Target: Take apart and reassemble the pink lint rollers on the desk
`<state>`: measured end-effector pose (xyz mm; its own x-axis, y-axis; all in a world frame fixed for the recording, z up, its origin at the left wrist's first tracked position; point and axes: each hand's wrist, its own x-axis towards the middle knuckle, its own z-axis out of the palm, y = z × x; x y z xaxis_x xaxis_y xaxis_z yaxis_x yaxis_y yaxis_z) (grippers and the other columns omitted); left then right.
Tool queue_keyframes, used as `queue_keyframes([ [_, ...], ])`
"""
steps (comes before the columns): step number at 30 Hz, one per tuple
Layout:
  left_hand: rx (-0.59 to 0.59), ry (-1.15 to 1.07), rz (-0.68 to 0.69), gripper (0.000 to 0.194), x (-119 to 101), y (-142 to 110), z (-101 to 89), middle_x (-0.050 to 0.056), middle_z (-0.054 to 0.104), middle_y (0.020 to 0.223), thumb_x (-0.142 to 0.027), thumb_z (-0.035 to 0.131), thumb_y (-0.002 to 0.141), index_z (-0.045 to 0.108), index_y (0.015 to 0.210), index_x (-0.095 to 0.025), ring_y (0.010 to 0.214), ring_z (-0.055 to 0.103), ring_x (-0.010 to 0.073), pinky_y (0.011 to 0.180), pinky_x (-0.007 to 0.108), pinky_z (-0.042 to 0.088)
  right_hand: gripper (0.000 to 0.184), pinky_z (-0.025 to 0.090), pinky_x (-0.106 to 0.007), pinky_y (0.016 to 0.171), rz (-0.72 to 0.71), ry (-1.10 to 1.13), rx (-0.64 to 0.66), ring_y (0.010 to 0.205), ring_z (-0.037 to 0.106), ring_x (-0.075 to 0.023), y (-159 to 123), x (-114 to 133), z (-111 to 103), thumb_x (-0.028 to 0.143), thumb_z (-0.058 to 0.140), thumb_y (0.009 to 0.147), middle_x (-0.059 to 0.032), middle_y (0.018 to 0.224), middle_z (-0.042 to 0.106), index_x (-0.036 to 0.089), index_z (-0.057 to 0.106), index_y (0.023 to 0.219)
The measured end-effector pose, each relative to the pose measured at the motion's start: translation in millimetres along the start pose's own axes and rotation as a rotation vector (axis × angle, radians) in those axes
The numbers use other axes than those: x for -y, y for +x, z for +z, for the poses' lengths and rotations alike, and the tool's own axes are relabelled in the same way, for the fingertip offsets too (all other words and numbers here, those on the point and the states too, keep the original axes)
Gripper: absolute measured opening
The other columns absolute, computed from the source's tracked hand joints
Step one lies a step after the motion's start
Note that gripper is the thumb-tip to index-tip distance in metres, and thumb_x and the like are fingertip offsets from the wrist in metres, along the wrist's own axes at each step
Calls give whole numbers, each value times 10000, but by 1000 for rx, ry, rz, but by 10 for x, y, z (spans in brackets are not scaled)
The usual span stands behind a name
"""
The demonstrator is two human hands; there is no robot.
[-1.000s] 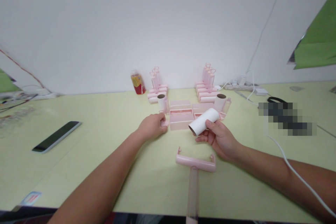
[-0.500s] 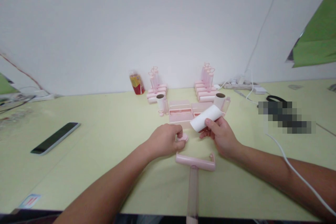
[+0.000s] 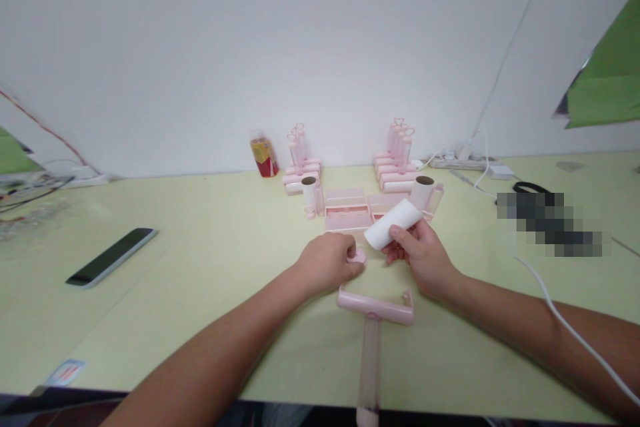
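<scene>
My right hand (image 3: 423, 257) is closed around a white paper roll (image 3: 393, 223), held tilted above the table. My left hand (image 3: 327, 263) pinches a small pink round cap (image 3: 357, 255) close to the roll's lower end. A pink roller frame with a clear handle (image 3: 375, 310) lies on the table just in front of both hands, its empty fork facing away from me.
Pink open cases (image 3: 347, 217) and two upright rolls (image 3: 311, 195) stand behind my hands. Stacks of pink rollers (image 3: 397, 167) and a red and yellow bottle (image 3: 263, 157) line the wall. A dark phone (image 3: 111, 257) lies at left; a white cable (image 3: 560, 313) crosses my right arm.
My left hand drew back from the upright roll at the cases, carrying the pink cap to the roll's end. My right hand lowered the roll slightly toward it.
</scene>
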<state>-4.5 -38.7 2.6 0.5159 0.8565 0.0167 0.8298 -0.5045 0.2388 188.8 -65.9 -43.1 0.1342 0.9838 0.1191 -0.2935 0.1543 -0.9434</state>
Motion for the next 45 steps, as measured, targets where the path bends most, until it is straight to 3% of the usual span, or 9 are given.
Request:
queue_keyframes([
  [14,-35,12,5,301,171,-38,-67,44,687,782,-510,633,755,673,822,-219,652,588,194,535,267,304,400,518,-249,448,0,-8,30,597,620,-148,-4,-21,-4,417,743,769,7,788,640,197,517,1014],
  [25,26,-24,-20,222,294,-42,-118,40,666,731,-414,642,762,660,748,-193,607,554,163,532,255,303,375,491,-255,444,-25,-53,61,613,608,-154,-10,-22,-10,409,733,780,9,816,613,211,513,1011],
  [28,-69,-191,36,278,233,-71,-181,23,621,669,-425,575,848,639,751,-172,591,527,138,536,242,330,355,447,-234,438,-64,-101,98,593,571,-135,-33,-4,-1,399,748,767,14,811,598,219,529,983],
  [31,-216,-470,185,357,119,-129,-239,30,652,857,-449,546,896,585,1118,-173,613,524,106,561,224,392,360,442,-245,512,-126,-164,233,634,550,-139,-69,27,13,400,743,776,1,820,605,221,569,1035],
  [33,-274,-591,312,632,34,-175,-240,73,632,1092,-451,642,840,395,1367,-204,661,545,98,563,215,421,392,446,-266,583,-200,-262,335,705,548,-160,-89,48,19,419,748,770,-17,849,611,210,604,1068],
  [35,-299,-593,413,800,-40,-213,-211,97,595,1193,-414,724,777,302,1433,-237,704,560,103,564,213,433,386,428,-273,618,-291,-416,417,734,520,-164,-101,64,18,437,751,765,-28,858,601,194,648,1047],
  [37,-346,-549,454,740,-84,-236,-180,85,610,1149,-351,735,769,355,1396,-250,709,561,106,579,218,439,398,409,-269,621,-345,-519,492,724,493,-155,-105,65,6,450,731,785,-32,872,595,191,663,1080],
  [41,-574,-630,398,619,-5,-229,-249,37,624,982,-286,712,775,393,1304,-248,660,549,96,554,203,423,590,445,-281,668,-346,-480,565,752,516,-146,-89,32,-49,454,628,874,-67,1065,598,216,467,1389],
  [45,-786,-703,211,585,307,-152,-437,9,595,908,-308,705,767,394,1258,-240,697,576,111,547,188,423,490,461,-360,851,-445,-561,600,946,560,-196,-56,37,-100,424,577,913,-106,1178,596,202,511,1345],
])
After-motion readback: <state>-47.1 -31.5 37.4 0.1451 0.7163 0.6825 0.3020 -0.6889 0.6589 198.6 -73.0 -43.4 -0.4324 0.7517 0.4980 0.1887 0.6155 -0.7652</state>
